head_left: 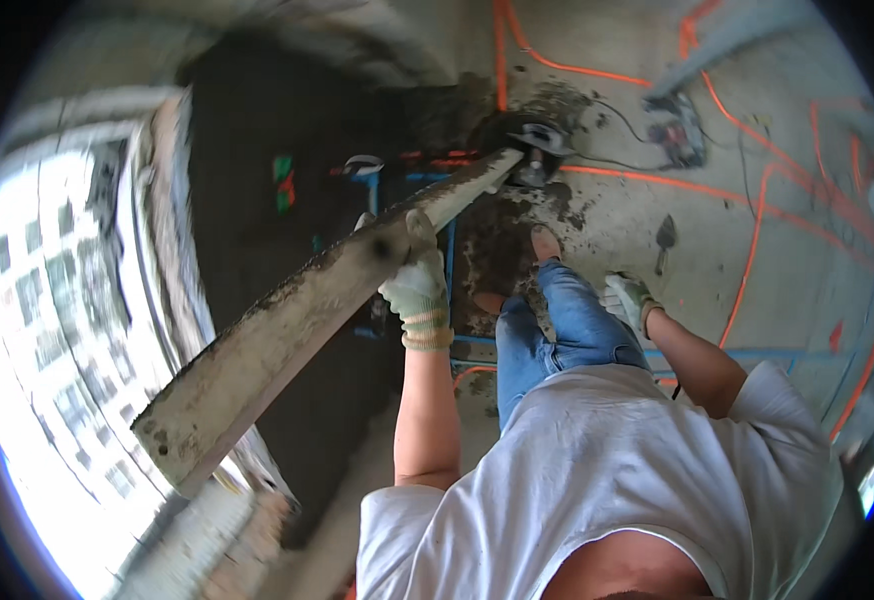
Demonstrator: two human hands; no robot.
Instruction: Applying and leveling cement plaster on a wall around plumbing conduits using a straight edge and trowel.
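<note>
My left hand (417, 285), in a pale knitted work glove with a banded cuff, is closed round a long straightedge (287, 335) smeared with mortar. The bar slants from the lower left, near the window, up to a dark bucket (532, 150) of tools at the far middle; whether it touches the bucket I cannot tell. Low beside my right thigh hangs my right hand (629, 303), gloved too, its fingers loosely stretched and nothing visible in them. A pointed trowel (665, 240) lies on the floor beyond it.
Dark, freshly plastered wall (267, 130) stands at the left, beside a bright window (67, 330). Orange conduits (657, 178) and blue pipes (757, 353) cross the concrete floor. A corded power tool (679, 140) lies at the far right of the bucket. Wet mortar splashes surround my shoes.
</note>
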